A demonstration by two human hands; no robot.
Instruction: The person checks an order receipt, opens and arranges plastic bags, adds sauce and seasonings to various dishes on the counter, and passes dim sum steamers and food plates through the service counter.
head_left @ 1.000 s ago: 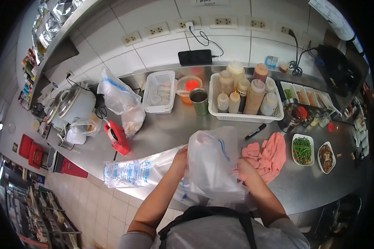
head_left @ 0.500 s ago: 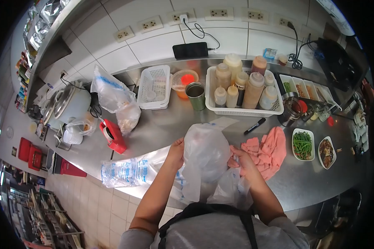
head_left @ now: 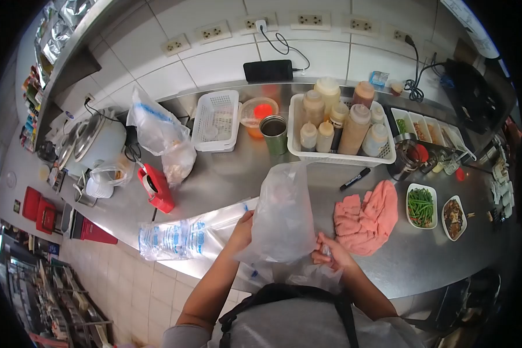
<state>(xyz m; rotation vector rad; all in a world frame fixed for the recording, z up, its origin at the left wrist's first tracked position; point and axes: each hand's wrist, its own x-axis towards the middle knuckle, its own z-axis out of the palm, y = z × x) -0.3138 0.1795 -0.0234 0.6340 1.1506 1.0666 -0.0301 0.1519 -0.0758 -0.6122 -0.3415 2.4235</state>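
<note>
A cloudy, puffed-out plastic bag (head_left: 283, 217) is held upright between my hands above the front of the steel counter. My left hand (head_left: 245, 231) grips its left side, with the fingers partly behind the plastic. At its lower right, my right hand (head_left: 332, 254) is closed on gathered plastic, and loose film hangs below toward my apron. What the bag contains is not clear. A stack of flat plastic bags with blue print (head_left: 182, 236) lies beside my left forearm. The crumpled pink cloth (head_left: 365, 217) is just right of my right hand.
Behind the bag stand a green cup (head_left: 274, 136), a white basket of squeeze bottles (head_left: 342, 155) and an empty-looking white basket (head_left: 216, 122). A red tape dispenser (head_left: 156, 188) is at left. Green beans (head_left: 421, 206) and another dish (head_left: 454, 218) sit right, near a marker (head_left: 355, 178).
The bag has turned and now stands taller between my hands. My right hand has moved down and slightly left, gathering plastic. The pink cloth has shifted slightly and lies bunched differently.
</note>
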